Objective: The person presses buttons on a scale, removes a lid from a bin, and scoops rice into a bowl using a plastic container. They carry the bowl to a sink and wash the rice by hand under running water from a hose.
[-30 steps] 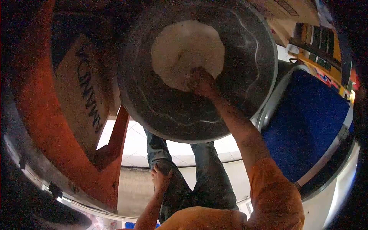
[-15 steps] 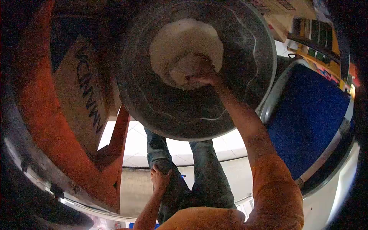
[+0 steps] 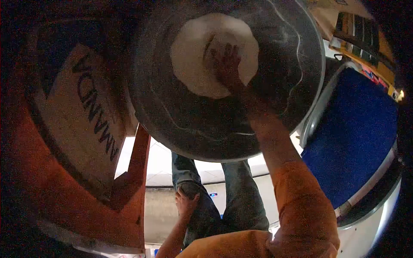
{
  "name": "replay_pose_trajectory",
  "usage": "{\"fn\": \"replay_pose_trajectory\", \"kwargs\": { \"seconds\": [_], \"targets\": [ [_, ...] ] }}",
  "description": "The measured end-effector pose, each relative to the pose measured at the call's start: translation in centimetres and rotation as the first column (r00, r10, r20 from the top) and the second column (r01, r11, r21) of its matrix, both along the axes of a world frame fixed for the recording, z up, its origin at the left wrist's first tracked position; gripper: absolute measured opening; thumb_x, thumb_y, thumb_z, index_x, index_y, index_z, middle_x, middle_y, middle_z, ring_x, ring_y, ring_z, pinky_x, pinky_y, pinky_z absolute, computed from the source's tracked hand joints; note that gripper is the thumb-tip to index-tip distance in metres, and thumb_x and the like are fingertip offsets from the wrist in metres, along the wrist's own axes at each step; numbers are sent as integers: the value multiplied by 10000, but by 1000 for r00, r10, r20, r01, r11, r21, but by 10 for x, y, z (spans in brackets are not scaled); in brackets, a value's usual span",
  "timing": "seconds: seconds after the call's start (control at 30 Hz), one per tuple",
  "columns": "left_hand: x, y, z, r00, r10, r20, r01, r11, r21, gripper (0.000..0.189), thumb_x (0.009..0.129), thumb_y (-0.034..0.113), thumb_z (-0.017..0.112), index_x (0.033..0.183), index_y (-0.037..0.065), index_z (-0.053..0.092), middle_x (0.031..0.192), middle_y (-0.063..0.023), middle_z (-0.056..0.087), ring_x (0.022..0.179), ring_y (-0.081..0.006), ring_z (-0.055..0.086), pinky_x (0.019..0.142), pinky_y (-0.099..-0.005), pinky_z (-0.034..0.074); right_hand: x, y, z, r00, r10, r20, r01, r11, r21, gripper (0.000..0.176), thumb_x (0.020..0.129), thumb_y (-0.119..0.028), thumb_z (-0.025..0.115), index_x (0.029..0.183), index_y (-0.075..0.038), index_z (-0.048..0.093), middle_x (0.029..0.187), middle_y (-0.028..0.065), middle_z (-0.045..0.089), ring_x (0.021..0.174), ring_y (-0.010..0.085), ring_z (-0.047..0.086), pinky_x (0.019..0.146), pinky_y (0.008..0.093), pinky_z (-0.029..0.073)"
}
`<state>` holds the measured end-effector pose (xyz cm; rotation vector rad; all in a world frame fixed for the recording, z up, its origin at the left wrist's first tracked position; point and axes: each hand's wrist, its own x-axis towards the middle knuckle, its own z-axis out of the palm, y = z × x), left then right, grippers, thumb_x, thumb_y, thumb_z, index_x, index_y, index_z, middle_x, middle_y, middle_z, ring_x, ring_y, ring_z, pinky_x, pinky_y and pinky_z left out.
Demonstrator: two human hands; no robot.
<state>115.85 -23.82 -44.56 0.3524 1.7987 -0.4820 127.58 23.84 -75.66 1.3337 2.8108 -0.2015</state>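
Note:
A large dark grey round basin (image 3: 193,124) holds a pale, round mass that looks like dough (image 3: 185,56). My right hand (image 3: 226,66) reaches into the basin and lies on the dough, fingers apart, pressing at its middle. A dark crease shows in the dough beside the fingertips. Below the basin, my left hand (image 3: 187,204) rests over my knee on the jeans (image 3: 243,193), its fingers spread on the cloth and partly hidden.
On the left, a cardboard box (image 3: 88,103) marked AMANDA stands by an orange panel (image 3: 56,185). A blue surface with a metal rim (image 3: 352,137) is close on the right. Yellow shelving (image 3: 370,64) is at the upper right.
My right hand has moved up from the dough's near edge to its middle, and its fingers have spread. The fold at the near edge is gone. My left hand stays on the knee.

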Motion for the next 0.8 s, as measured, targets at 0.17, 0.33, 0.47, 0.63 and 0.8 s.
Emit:
{"fn": "replay_pose_trajectory", "kwargs": {
  "seconds": [0.17,0.33,0.47,0.63,0.8],
  "targets": [
    [-1,3,-1,998,-52,-32,53,999,7,1058,708,556,787,1414,-59,292,1299,-301,460,1189,-475,490,996,-519,449,-23,-12,36,937,-165,308,286,868,-405,1033,682,-284,868,1526,-207,277,1565,340,-2,1414,619,8,1103,718,201],
    [-2,11,0,997,-66,-32,67,996,55,1054,709,558,789,1397,-73,299,1265,-309,474,1176,-475,497,985,-514,456,-15,-9,65,955,-130,267,279,701,-656,1128,642,-309,885,1537,-170,213,1560,354,-50,1413,622,-25,1163,664,134],
    [4,4,-3,997,-57,-46,58,998,17,1061,714,576,781,1399,-71,293,1272,-305,463,1176,-474,497,977,-520,460,11,-57,-18,987,-151,53,159,881,-446,1140,651,-323,868,1537,-133,176,1559,345,23,1421,600,-18,1164,658,102],
    [5,9,-6,998,-66,-19,64,995,-79,1081,718,609,766,1410,-63,278,1291,-300,446,1175,-469,500,976,-525,460,7,-45,13,983,-184,19,161,803,-573,1095,664,-302,847,1525,-128,193,1536,296,115,1422,545,58,1157,625,156],
    [16,-4,-1,990,-122,-69,125,992,33,1089,721,618,763,1430,-41,265,1292,-289,445,1191,-460,492,979,-522,459,-11,-6,69,977,-201,71,169,528,-832,1016,682,-260,819,1504,-135,236,1498,220,238,1420,463,184,1143,573,259]
  ]
}}
